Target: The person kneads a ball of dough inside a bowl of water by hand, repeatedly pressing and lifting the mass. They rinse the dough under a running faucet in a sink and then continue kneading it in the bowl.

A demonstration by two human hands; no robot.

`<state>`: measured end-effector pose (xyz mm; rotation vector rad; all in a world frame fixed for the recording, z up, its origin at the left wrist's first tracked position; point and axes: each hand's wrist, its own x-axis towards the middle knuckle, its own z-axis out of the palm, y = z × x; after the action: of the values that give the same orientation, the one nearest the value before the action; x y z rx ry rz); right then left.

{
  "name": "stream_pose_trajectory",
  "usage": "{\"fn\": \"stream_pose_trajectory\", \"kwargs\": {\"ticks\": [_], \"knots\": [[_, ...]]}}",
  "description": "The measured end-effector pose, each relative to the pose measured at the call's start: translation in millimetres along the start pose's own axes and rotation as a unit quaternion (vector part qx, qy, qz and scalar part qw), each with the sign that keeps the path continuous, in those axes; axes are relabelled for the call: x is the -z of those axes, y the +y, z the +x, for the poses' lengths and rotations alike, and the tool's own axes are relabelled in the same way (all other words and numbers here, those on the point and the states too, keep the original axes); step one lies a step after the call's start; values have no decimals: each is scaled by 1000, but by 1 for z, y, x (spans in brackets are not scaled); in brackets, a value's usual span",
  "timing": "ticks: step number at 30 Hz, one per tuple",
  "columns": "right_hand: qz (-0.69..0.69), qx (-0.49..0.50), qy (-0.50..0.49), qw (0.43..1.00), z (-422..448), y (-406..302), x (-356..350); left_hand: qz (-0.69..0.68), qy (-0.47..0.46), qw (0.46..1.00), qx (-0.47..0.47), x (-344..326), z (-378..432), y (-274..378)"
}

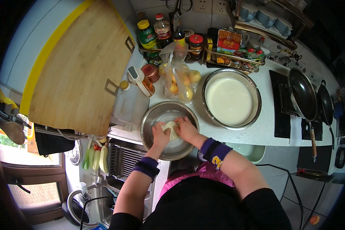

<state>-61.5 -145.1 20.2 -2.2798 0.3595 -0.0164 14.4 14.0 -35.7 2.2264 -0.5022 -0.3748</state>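
Pale dough [170, 130] lies in a round stainless steel bowl [151, 110] at the counter's near edge. My left hand [160, 135] presses on the dough's left side, its fingers bent. On the right side, my right hand [187, 129] grips it with curled fingers. Both wrists wear dark purple bands. A larger metal bowl [257, 99] with milky white liquid [229, 99] stands to the right, behind the dough bowl. Just behind the dough bowl is a clear plastic bag [172, 63] of yellowish round fruit or vegetables.
A large wooden board [80, 63] stands at the left. An oil dispenser [142, 82], a red-lidded jar [151, 72] and sauce bottles [147, 37] are behind. Pans [302, 92] sit on the right-hand stove. A dish rack [123, 161] and faucet [74, 198] are at the lower left.
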Motion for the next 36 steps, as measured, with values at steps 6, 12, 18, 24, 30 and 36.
{"fn": "stream_pose_trajectory", "kwargs": {"ticks": [6, 12, 18, 24, 30, 36], "knots": [[-245, 172, -44, 953, -32, -8, -7, 276, -118, 931, -207, 24, -37, 56], [-321, 154, -97, 929, -25, 11, -25, 322, -159, 911, -203, 26, -26, 52], [-280, 87, -144, 945, -14, 12, -19, 236, -240, 935, -115, 38, -5, 42], [-325, 72, -164, 929, -13, 6, -17, 269, -221, 928, -135, 41, -10, 31], [-366, 79, -145, 916, -11, 2, -19, 295, -237, 911, -164, 51, -11, 35], [-284, 108, -123, 945, 2, -21, 0, 230, -200, 937, -170, 54, -3, 40]]}}
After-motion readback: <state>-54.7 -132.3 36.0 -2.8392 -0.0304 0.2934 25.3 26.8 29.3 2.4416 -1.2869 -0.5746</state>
